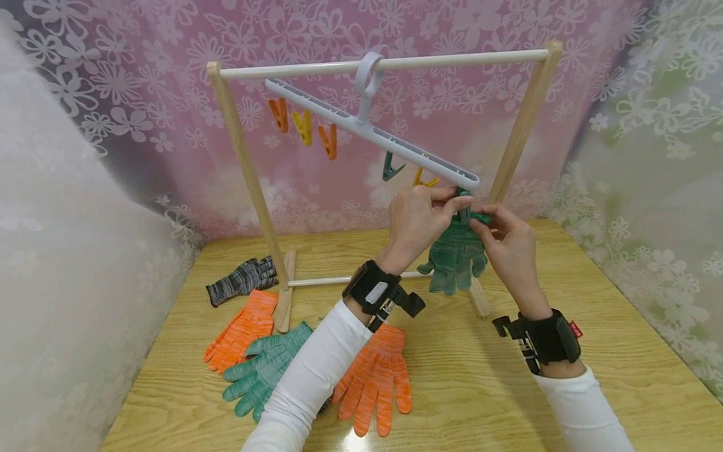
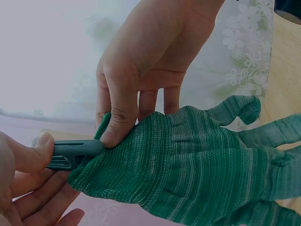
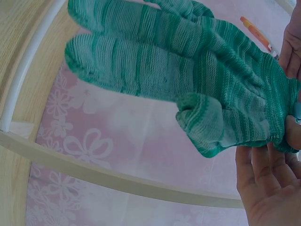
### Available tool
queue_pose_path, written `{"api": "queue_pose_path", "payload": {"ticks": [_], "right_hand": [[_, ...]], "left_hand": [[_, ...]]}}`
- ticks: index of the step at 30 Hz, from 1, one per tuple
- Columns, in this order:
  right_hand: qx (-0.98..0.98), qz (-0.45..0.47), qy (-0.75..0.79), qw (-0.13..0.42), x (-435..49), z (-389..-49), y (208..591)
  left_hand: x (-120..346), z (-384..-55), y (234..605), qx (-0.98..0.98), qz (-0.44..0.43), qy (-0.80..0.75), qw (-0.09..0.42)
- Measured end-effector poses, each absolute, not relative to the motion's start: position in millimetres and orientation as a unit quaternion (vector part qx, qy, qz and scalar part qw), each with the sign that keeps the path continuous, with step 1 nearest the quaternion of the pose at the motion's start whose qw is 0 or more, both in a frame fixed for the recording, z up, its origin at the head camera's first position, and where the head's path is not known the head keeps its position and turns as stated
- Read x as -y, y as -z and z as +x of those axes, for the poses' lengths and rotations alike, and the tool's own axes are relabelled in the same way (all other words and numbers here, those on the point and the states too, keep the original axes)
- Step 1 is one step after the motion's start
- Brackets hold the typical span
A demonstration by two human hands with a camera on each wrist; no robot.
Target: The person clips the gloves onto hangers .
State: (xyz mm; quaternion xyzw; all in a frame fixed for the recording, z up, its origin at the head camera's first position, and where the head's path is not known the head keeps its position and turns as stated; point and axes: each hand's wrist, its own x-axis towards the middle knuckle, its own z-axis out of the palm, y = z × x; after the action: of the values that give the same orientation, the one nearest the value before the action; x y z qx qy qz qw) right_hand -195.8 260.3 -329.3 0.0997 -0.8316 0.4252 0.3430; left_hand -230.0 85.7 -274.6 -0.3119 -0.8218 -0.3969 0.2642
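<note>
A green knitted glove (image 1: 452, 258) hangs fingers down below the right end of a white hanger (image 1: 364, 129). My left hand (image 1: 420, 216) pinches a dark green clothespin (image 2: 75, 149) between thumb and fingers. The clothespin's tip overlaps the glove's cuff; how firmly it bites cannot be seen. With thumb and fingers, my right hand (image 1: 511, 242) pinches the cuff edge beside the clothespin. In the right wrist view, the glove (image 3: 225, 80) spreads out from the right hand (image 3: 273, 188), its fingers loose.
The hanger hooks over a white rail on a wooden stand (image 1: 243, 150). Other clothespins hang from it, orange, yellow (image 1: 302, 127) and green (image 1: 391, 167). On the table (image 1: 452, 376) lie a grey-black glove (image 1: 243, 280), orange gloves (image 1: 378, 376) and a green glove (image 1: 268, 364).
</note>
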Motion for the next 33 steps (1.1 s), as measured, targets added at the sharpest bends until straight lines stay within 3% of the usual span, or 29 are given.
{"api": "queue_pose_path", "payload": {"ticks": [17, 33], "right_hand": [[0.813, 0.094, -0.458, 0.347, -257, -195, 318], [0.809, 0.118, -0.492, 0.299, -260, -197, 333]], "left_hand": [[-84, -231, 275, 0.827, -0.32, 0.384, 0.256], [-79, -236, 287, 0.793, -0.365, 0.452, 0.184]]}}
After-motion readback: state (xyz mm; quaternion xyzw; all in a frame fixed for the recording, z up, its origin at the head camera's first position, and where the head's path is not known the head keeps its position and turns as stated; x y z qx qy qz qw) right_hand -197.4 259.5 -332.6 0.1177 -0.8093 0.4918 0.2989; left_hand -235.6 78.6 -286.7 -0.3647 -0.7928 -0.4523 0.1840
